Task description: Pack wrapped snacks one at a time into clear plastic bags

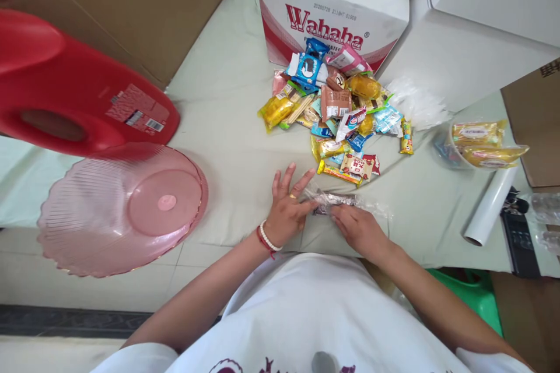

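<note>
On the cloth in front of me lies a clear plastic bag (374, 207) with a dark brown packaged snack (335, 200) inside it. My left hand (289, 208) pinches the bag's left end between thumb and index finger, its other fingers spread upward. At the lower edge, my right hand (361, 232) has its fingers closed on the bag beside the snack; its fingertips partly cover the plastic. Just beyond both hands is a pile of wrapped snacks (336, 104) in many colours, with a beige and red packet (356, 165) nearest.
A pink ribbed bowl (87, 215) overhangs the table edge at left, beside a red jug (100, 93). Behind the pile stands a Wahaha carton (332, 11). To the right are clear bags (413, 102), a tub holding yellow packets (457, 151), a white roll (490, 207) and a black device (520, 242).
</note>
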Available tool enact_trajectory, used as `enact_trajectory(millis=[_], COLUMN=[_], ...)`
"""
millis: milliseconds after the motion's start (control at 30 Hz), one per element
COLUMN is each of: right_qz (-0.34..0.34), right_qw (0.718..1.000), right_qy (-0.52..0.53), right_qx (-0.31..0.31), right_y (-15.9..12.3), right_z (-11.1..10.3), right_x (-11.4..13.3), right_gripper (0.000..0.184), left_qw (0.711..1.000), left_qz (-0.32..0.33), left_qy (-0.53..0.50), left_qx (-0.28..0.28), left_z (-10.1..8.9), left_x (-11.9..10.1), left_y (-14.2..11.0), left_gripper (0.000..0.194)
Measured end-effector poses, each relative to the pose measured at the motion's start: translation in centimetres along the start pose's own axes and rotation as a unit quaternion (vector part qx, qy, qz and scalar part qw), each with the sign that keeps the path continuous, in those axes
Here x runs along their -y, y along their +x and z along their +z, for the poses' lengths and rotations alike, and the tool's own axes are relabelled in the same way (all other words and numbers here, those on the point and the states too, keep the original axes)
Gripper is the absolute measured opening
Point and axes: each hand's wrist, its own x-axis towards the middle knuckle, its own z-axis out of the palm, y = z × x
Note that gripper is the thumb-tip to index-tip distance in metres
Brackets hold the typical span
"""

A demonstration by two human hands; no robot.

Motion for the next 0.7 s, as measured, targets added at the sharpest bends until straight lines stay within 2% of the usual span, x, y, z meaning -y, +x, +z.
enact_trajectory(millis=[67, 133, 200, 233, 267, 300, 367, 400, 467, 533, 600, 633, 700], right_qz=[0.025, 0.038, 0.039, 0.035, 0.030, 0.026, 0.022, 0.019, 0.009, 0.000, -0.004, -0.005, -0.004], right_qw=[0.998, 0.997, 0.999, 0.999, 0.999, 0.999, 0.999, 0.999, 0.998, 0.996, 0.993, 0.991, 0.988], right_qy=[0.042, 0.049, 0.030, 0.018, 0.008, 0.003, 0.009, 0.020, 0.054, 0.091, 0.120, 0.132, 0.152], right_qx=[-0.037, -0.039, -0.014, 0.000, 0.012, 0.020, 0.022, 0.018, 0.005, -0.009, -0.019, -0.024, -0.033], right_y=[0.0, 0.1, 0.3, 0.4, 0.4, 0.4, 0.4, 0.3, 0.3, 0.3, 0.3, 0.3, 0.3], right_z=[0.6, 0.4, 0.0, -0.2, -0.3, -0.3, -0.2, 0.0, 0.2, 0.2, -0.1, -0.3, -0.6], right_x=[0.0, 0.2, 0.5, 0.6, 0.7, 0.7, 0.5, 0.4, 0.2, 0.3, 0.6, 0.8, 1.2], right_gripper=[0.035, 0.041, 0.042, 0.043, 0.045, 0.048, 0.053, 0.055, 0.055, 0.051, 0.047, 0.046, 0.045], left_qw=[0.994, 0.971, 0.948, 0.945, 0.947, 0.951, 0.949, 0.944, 0.933, 0.927, 0.929, 0.935, 0.952], left_qz=[-0.034, -0.113, -0.179, -0.184, -0.170, -0.146, -0.097, -0.088, -0.116, -0.169, -0.222, -0.243, -0.258], left_qy=[-0.097, -0.195, -0.254, -0.265, -0.270, -0.274, -0.295, -0.313, -0.340, -0.332, -0.279, -0.237, -0.141], left_qx=[-0.038, -0.077, -0.070, -0.047, -0.017, 0.014, 0.057, 0.063, 0.028, -0.041, -0.097, -0.107, -0.082], left_z=[-0.4, -0.8, -1.3, -1.6, -2.0, -2.3, -3.0, -3.3, -3.6, -3.6, -3.3, -3.1, -2.9], left_x=[0.9, 1.6, 2.0, 2.1, 2.0, 1.9, 1.9, 2.0, 2.5, 2.8, 2.7, 2.5, 1.5], left_y=[-0.2, -0.1, 0.4, 0.7, 1.1, 1.3, 1.4, 1.3, 0.7, 0.1, 0.0, 0.1, 0.4], left_gripper=[0.031, 0.041, 0.063, 0.070, 0.069, 0.058, 0.027, 0.022, 0.023, 0.019, 0.016, 0.017, 0.025])
